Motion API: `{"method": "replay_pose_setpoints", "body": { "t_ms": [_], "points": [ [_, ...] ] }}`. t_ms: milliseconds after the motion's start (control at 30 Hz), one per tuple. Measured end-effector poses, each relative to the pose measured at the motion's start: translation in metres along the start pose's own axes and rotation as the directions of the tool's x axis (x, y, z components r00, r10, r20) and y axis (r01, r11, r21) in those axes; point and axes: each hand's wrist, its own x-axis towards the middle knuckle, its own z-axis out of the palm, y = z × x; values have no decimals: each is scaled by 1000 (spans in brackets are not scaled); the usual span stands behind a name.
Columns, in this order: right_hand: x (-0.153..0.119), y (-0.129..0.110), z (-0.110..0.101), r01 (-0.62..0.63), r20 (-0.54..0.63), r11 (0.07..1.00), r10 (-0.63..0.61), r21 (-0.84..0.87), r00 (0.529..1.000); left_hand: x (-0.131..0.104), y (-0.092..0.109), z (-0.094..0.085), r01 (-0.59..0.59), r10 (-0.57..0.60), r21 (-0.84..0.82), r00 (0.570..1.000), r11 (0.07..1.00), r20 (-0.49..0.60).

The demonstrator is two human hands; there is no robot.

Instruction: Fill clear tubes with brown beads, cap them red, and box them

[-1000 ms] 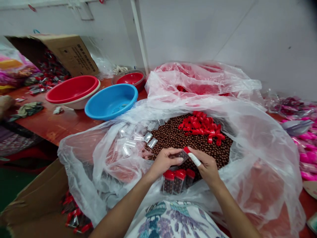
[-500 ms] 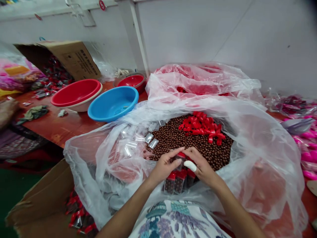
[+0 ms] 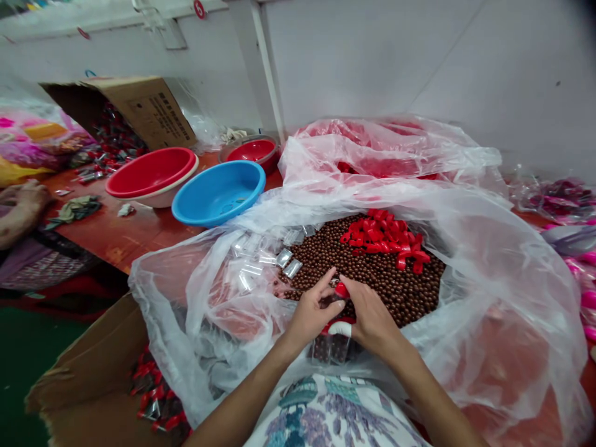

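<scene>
My left hand is closed round a small clear box, mostly hidden by the fingers. My right hand, with a white cover on its thumb, pinches a red lid against the box. Just below the hands stand filled clear boxes with red tops and brown balls inside. Under and beyond the hands lies a heap of brown balls, with loose red lids on its far right. Clear boxes without lids lie on the left of the heap.
A plastic sheet surrounds the heap. Blue and red basins stand at the back left, near a tipped carton. An open carton with filled boxes sits low left. Another person's hand is at the left edge.
The box has tilted between my hands, so its red top shows closer to the right fingers. My right thumb has dropped lower and swung left. The whole view has shifted slightly.
</scene>
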Motion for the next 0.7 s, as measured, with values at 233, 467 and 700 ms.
{"method": "replay_pose_setpoints", "body": {
  "t_ms": [233, 467, 700],
  "points": [
    [4, -8, 4, 74, -16, 990, -77, -118, 997, 4, -1, 4, 10, -19, -112, 997, 994, -80],
    [15, -19, -3, 112, -51, 959, -130, -260, 990, 6, -4, 11, 108, -131, -248, 988, 963, -80],
    [18, -19, -6, 170, 24, 947, -170, -274, 985, 2, -8, 15, 168, -183, -384, 983, 908, -1]
  ]
}}
